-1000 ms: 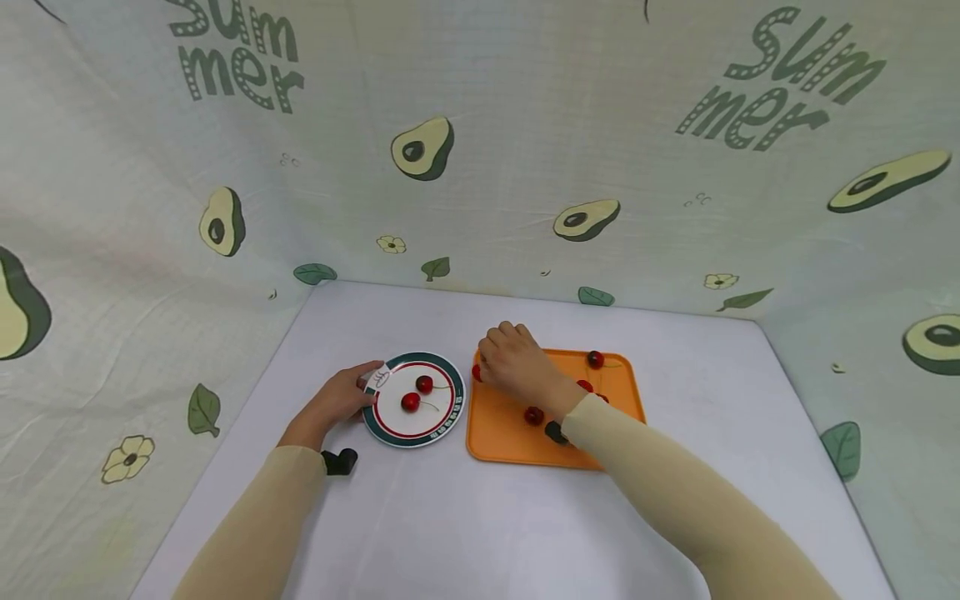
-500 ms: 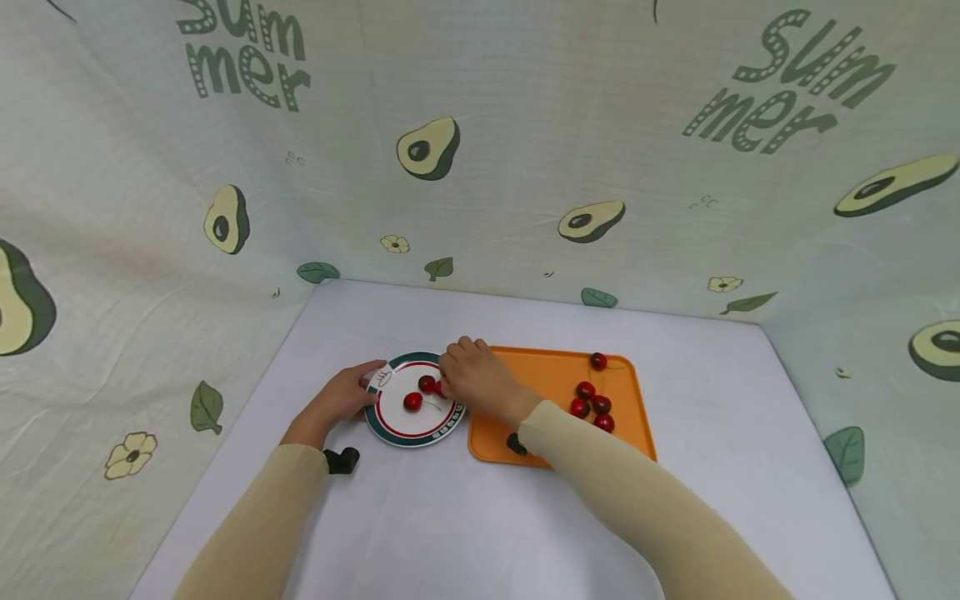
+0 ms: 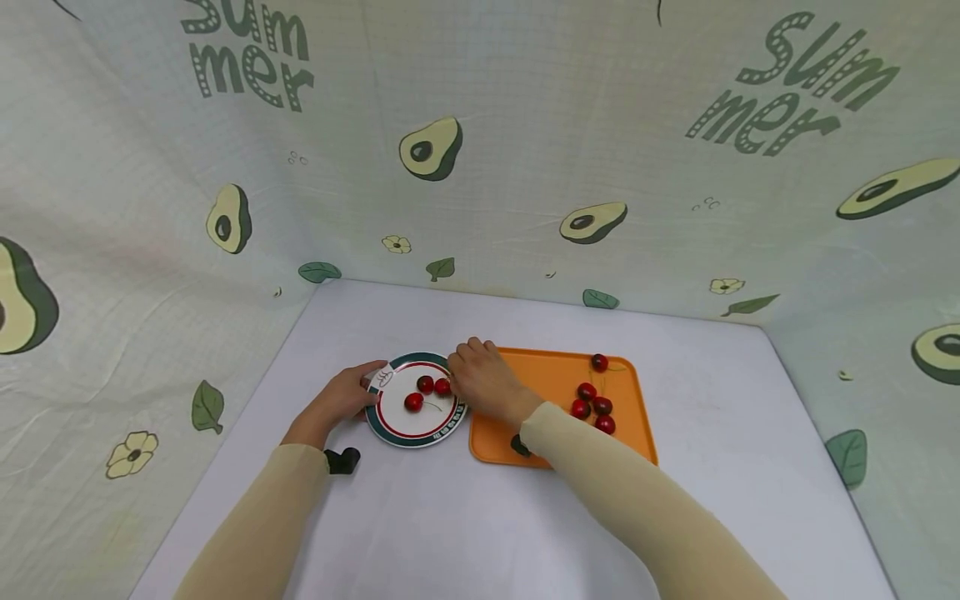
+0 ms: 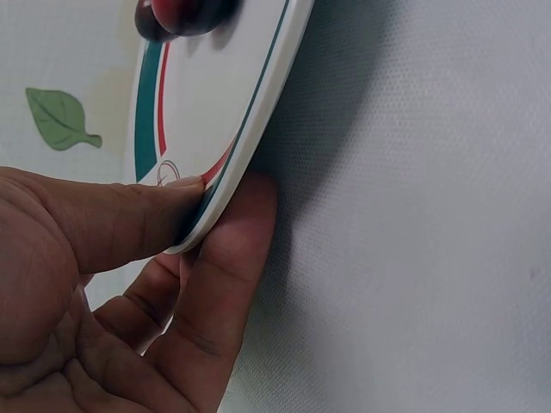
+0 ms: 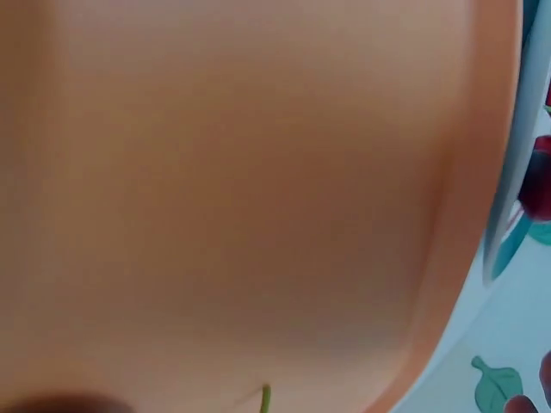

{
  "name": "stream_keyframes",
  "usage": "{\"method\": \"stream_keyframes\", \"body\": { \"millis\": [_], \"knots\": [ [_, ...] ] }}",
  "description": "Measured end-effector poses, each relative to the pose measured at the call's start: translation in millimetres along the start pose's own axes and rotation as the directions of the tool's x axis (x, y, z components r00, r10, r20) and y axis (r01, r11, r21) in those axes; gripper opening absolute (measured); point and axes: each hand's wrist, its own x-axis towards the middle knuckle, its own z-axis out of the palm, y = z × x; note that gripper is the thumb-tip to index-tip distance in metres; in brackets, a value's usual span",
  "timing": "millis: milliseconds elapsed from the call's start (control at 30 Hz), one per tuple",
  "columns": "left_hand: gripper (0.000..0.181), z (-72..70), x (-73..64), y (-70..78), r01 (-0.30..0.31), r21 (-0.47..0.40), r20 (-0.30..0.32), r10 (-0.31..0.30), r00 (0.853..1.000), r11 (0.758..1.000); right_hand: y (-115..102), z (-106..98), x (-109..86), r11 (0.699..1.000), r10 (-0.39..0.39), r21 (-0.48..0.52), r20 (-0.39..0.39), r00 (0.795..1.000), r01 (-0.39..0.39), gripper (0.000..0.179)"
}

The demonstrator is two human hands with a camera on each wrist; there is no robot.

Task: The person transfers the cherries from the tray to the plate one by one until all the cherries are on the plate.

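In the head view my left hand holds the left rim of a white plate with a green and red border. The left wrist view shows the thumb on top of the plate and fingers beneath its edge. Three red cherries lie on the plate, with the rightmost cherry right beside the fingers of my right hand. That hand is above the plate's right rim and the tray's left edge, its fingertips hidden in the head view; I cannot tell whether they pinch the cherry's stem.
An orange tray lies close right of the plate, with several cherries on its right half. A dark wrist mount shows at my left wrist, another mount at my right. Behind the white table hangs a printed cloth.
My right hand has moved left from the tray to the plate with a cherry, then slightly back right. The plate now bears three cherries instead of two. My left hand keeps its place.
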Motion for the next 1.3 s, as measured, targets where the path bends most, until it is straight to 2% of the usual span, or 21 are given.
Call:
{"method": "stream_keyframes", "body": {
  "millis": [433, 700, 967, 1167, 1300],
  "knots": [
    [0.07, 1.6, -2.8, 3.5, -0.014, 0.003, 0.004, 0.014, 1.0, 1.0, -11.2, 8.1, 6.3, 1.0, 0.005, 0.029, 0.024, 1.0, -0.005, 0.022],
    [0.07, 0.6, -3.7, 6.2, -0.011, 0.001, 0.006, 0.011, 1.0, 1.0, -11.5, 5.5, 4.4, 0.999, 0.027, 0.019, 0.059, 0.998, -0.028, 0.031],
    [0.07, 0.4, -3.3, 5.5, -0.005, -0.003, 0.004, 0.005, 1.0, 1.0, -8.3, -1.2, -5.1, 0.998, 0.06, 0.023, 0.108, 0.992, -0.063, 0.037],
    [0.07, -0.2, -3.2, 4.4, 0.001, 0.001, 0.005, -0.001, 1.0, 1.0, -1.1, -12.0, -19.4, 0.999, 0.043, 0.025, 0.14, 0.989, -0.047, 0.04],
    [0.07, -0.6, -0.7, 1.7, 0.014, -0.003, 0.01, -0.014, 1.0, 1.0, 6.0, -17.1, -30.2, 0.999, 0.013, 0.029, 0.117, 0.993, -0.017, 0.037]
  ]
}}
